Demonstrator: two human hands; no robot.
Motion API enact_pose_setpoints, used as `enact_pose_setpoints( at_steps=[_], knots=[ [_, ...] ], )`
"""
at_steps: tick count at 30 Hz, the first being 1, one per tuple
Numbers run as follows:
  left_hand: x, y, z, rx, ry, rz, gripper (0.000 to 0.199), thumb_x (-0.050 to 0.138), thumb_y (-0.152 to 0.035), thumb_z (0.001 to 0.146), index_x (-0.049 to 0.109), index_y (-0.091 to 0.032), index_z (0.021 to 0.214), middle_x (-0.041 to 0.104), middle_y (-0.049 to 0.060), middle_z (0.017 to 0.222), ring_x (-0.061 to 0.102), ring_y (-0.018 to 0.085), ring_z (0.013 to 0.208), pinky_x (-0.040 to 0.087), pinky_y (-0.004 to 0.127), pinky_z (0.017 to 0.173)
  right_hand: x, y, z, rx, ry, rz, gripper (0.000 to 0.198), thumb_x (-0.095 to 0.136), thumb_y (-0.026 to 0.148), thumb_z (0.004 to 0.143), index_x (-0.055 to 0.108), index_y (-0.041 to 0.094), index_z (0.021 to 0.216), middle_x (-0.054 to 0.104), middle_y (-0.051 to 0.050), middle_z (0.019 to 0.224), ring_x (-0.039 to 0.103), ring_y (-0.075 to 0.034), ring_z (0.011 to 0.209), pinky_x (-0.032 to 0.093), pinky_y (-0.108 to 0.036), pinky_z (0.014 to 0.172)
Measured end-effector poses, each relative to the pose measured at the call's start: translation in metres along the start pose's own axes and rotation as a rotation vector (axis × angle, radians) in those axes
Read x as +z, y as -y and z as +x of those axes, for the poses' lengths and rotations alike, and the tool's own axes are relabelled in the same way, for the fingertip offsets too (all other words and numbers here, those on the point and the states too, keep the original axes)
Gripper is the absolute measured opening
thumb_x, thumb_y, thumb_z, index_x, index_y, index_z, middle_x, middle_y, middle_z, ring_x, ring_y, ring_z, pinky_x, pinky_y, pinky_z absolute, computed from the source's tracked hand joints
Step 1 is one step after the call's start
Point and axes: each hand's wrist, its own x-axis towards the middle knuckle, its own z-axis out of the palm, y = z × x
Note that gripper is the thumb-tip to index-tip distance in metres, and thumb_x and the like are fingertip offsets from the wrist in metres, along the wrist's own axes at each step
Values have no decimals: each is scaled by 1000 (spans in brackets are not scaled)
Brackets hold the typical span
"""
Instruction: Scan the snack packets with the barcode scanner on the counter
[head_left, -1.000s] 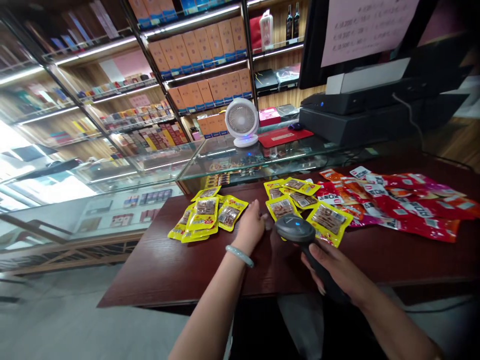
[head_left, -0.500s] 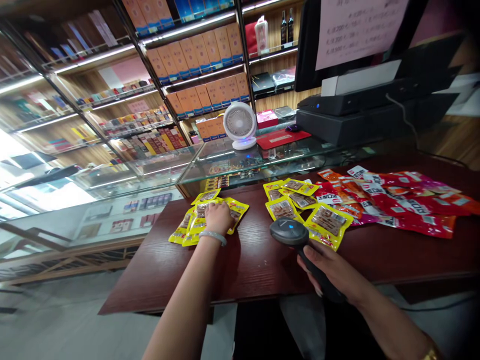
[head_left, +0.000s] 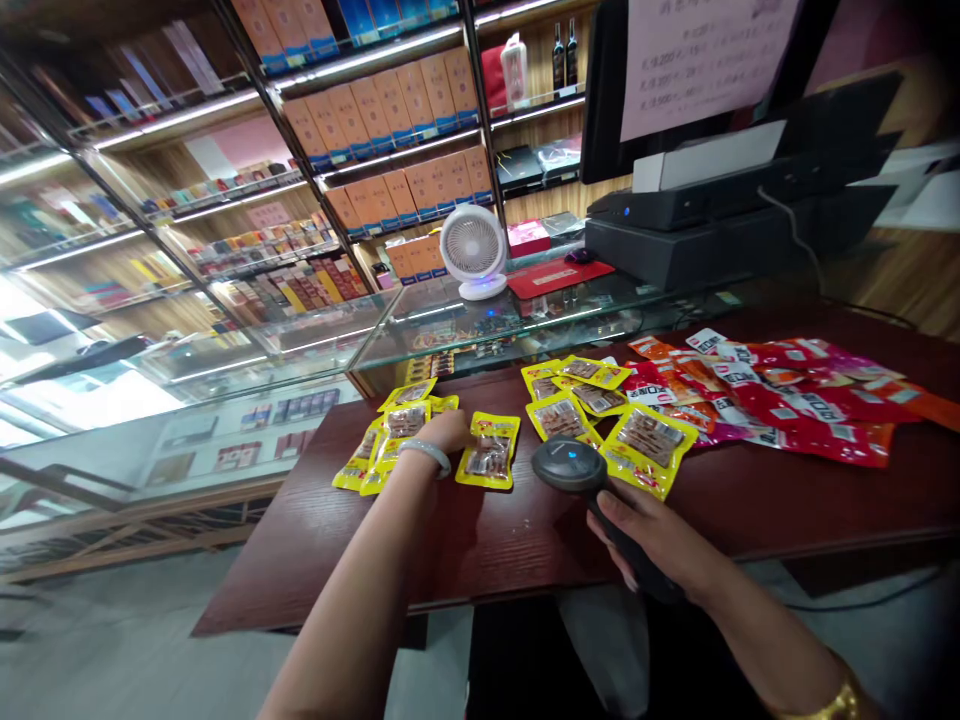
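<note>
The right hand (head_left: 660,545) is closed around the handle of a dark barcode scanner (head_left: 568,466), whose rounded head shows a small blue light on top and hangs just above the dark wooden counter (head_left: 487,540). The left hand (head_left: 444,432) lies palm down with its fingers curled at the upper edge of a single yellow snack packet (head_left: 490,462), touching it; whether the fingers actually pinch the packet cannot be told. A pale bangle (head_left: 425,455) sits on that wrist. To the left of the hand lies a small heap of yellow packets (head_left: 386,447), and to the right of the scanner a second cluster of yellow packets (head_left: 592,400) — each has a clear window showing brown pieces, but the print on them is too small to read. Further right, red and pink packets (head_left: 795,405) spread across the counter, with white label panels whose characters are blurred. Behind stand a white desk fan (head_left: 472,250) on the glass showcase (head_left: 465,320), a black till (head_left: 735,215), and a paper notice (head_left: 705,55) with faint, unreadable lines of writing.
</note>
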Motion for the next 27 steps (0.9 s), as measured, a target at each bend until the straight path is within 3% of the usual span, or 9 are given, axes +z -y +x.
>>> enact_pose_setpoints(
  at_steps=[3, 8, 12, 19, 24, 27],
  knots=[
    [13, -4, -2, 44, 38, -113, 39, 69, -54, 70, 67, -17, 80, 72, 9, 81, 65, 23, 78, 44, 27, 67, 1, 1, 0, -7, 18, -26, 42, 54, 61, 88, 49, 19, 90, 54, 6, 67, 46, -2, 35, 35, -13, 33],
    [30, -9, -7, 84, -228, -463, 33, 70, -48, 75, 64, -17, 84, 70, 7, 78, 64, 20, 75, 45, 27, 68, 7, 5, 1, -23, 83, -58, 41, 53, 60, 89, 50, 19, 88, 52, 6, 66, 45, -2, 35, 34, -13, 32],
    [36, -15, -11, 93, -335, -533, 30, 67, -47, 78, 60, -18, 79, 65, 4, 71, 60, 17, 67, 43, 26, 63, 13, 9, 5, -19, 131, -70, 42, 53, 60, 89, 50, 18, 89, 53, 6, 67, 47, -2, 35, 35, -13, 32],
    [37, -17, -17, 94, -390, -548, 30, 66, -48, 78, 56, -19, 75, 60, 1, 67, 54, 15, 63, 38, 25, 60, 18, 11, 9, -13, 133, -87, 44, 53, 62, 88, 49, 18, 87, 53, 5, 67, 48, -2, 36, 35, -12, 32],
    [29, -31, -9, 47, -540, -797, 32, 66, -49, 77, 58, -18, 77, 59, -1, 66, 54, 13, 62, 40, 24, 59, 17, 8, 10, -18, 106, -68, 44, 54, 62, 87, 50, 18, 88, 54, 5, 66, 47, -2, 35, 35, -12, 31],
    [26, -55, 1, 15, -495, -1009, 32, 64, -48, 80, 58, -17, 80, 57, -2, 62, 51, 10, 53, 39, 22, 54, 15, 5, 9, -13, 90, -47, 42, 54, 61, 89, 51, 18, 90, 53, 6, 65, 46, -2, 34, 34, -12, 31]
  ],
)
